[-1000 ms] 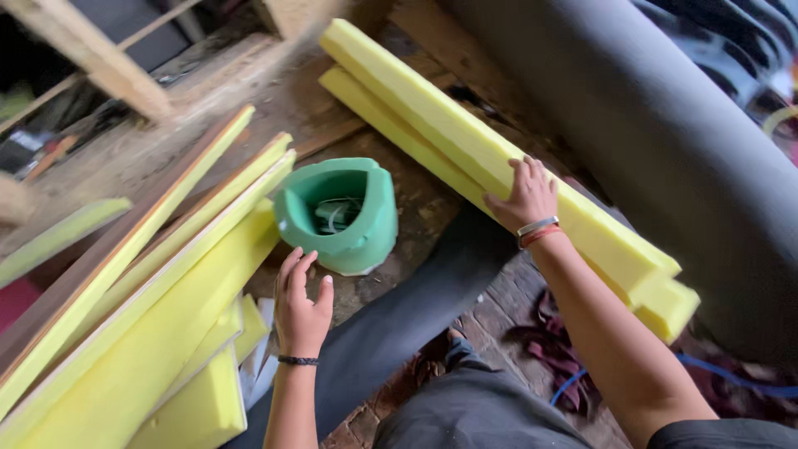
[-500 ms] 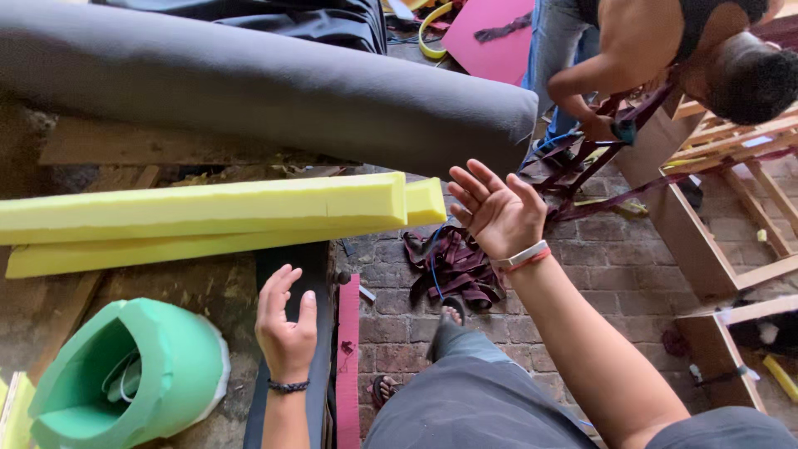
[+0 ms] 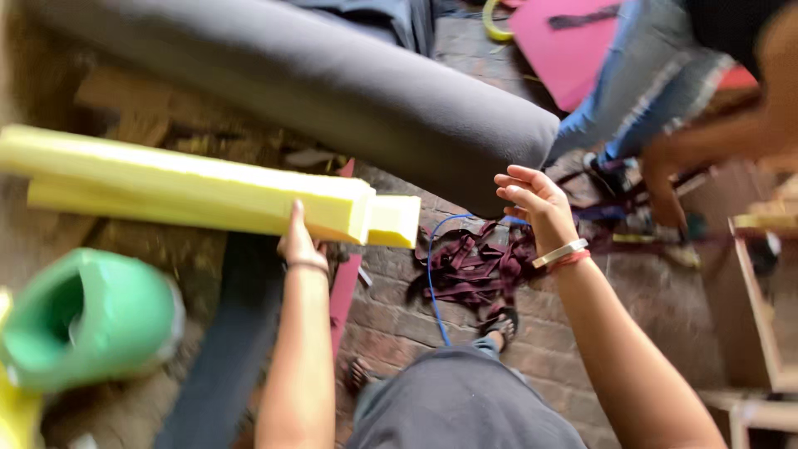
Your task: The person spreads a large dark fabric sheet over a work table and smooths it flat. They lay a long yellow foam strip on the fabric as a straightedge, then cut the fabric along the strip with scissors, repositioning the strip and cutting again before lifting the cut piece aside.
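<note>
Foam strips [image 3: 183,187], long, yellow, stacked, square-cut ends, lying across timber just above left hand [image 3: 301,241]. Left fingers [image 3: 297,214] extended, pressed against lower edge of foam, not gripping. Right hand [image 3: 536,199] in air, fingers [image 3: 517,176] spread loosely open, holding nothing, near grey roll [image 3: 332,91], above maroon straps [image 3: 474,266].
</note>
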